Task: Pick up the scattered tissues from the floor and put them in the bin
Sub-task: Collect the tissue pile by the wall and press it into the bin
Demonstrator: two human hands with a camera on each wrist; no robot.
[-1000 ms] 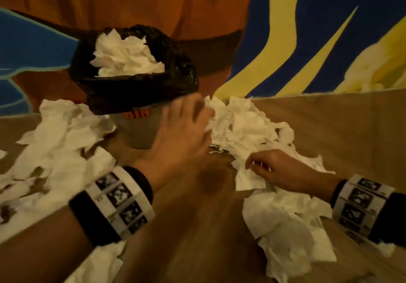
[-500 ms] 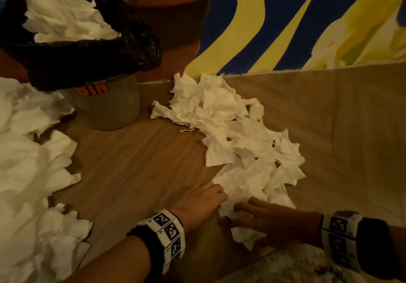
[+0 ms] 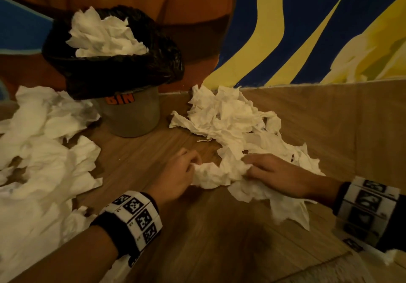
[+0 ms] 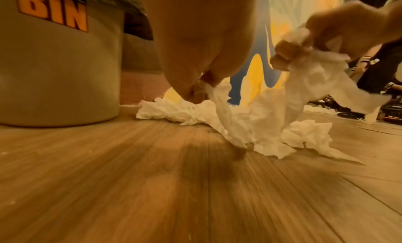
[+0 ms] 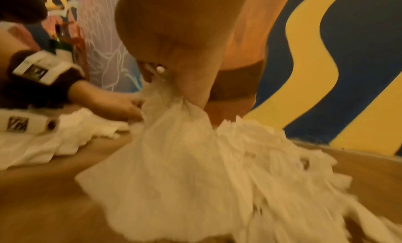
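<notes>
On the wooden floor (image 3: 193,238) in front of the painted wall, my two hands meet at the near edge of a heap of crumpled white tissues (image 3: 232,124) that lies just to the right of the bin (image 3: 131,115). My left hand (image 3: 175,177) has its fingers curled and pinches one end of a bunched tissue (image 3: 211,176); the left wrist view shows the paper drawn up from the floor between my fingertips. My right hand (image 3: 279,175) lies over the other end of that bunch, and from the wrist views its fingers are folded round a wad of tissue (image 5: 174,106), with more sheets trailing down from the grasp to the floor. How many separate sheets I have hold of is hard to say, since the right wrist view is blurred. The bin is grey with an orange label, lined with a black bag (image 3: 114,71), and tissues (image 3: 103,36) are heaped above its rim. A second spread of tissues (image 3: 39,150) covers the floor to the left of the bin, well apart from my hands.
</notes>
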